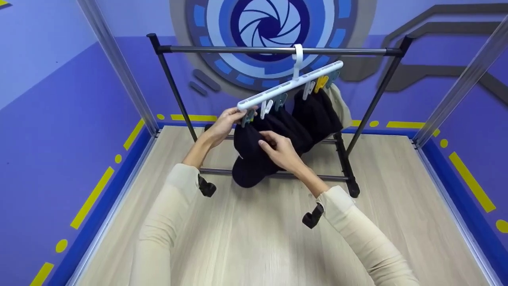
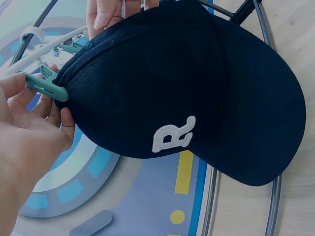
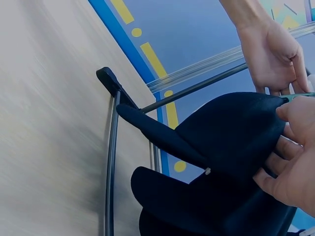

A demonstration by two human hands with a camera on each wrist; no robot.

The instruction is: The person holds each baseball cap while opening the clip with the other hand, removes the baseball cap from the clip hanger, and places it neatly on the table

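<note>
A black baseball cap hangs brim-down at the left end of a white clip hanger. My left hand pinches the green clip at the cap's back edge. In the left wrist view, the cap bears a white letter R. My right hand holds the cap's side, its thumb and fingers at the cloth. Part of the right hand's fingers is hidden by the cap in the left wrist view. Further dark caps and a beige cap hang along the hanger.
The hanger's hook sits over the top bar of a dark metal rack, and the hanger tilts down to the left. White and yellow clips line it. Blue-purple panels surround a wood-patterned floor.
</note>
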